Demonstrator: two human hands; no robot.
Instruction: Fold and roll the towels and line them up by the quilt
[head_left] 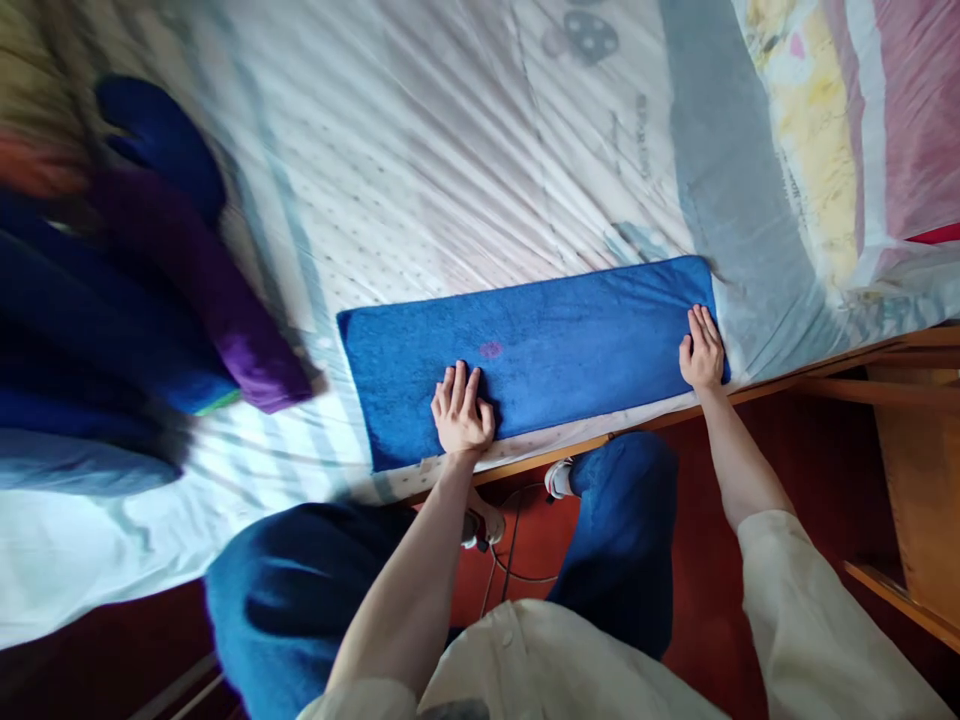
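Note:
A long blue towel point(577, 340) lies flat on the bed along its front edge, with a small purplish spot left of its middle. My left hand point(461, 412) rests on the towel's near side toward the left, fingers spread and palm down. At the towel's right end my right hand point(703, 350) lies palm down, fingers stretched out and fairly close together. Neither hand grips the cloth; both press on its surface.
The bed sheet point(450, 180) is pale and wrinkled. Dark clothes point(97, 310) with a purple sleeve point(240, 310) are heaped at left. A pink and yellow patterned cloth point(825, 130) lies at upper right. Below are the wooden bed edge point(585, 448), a red floor point(517, 560) and a cable point(514, 572).

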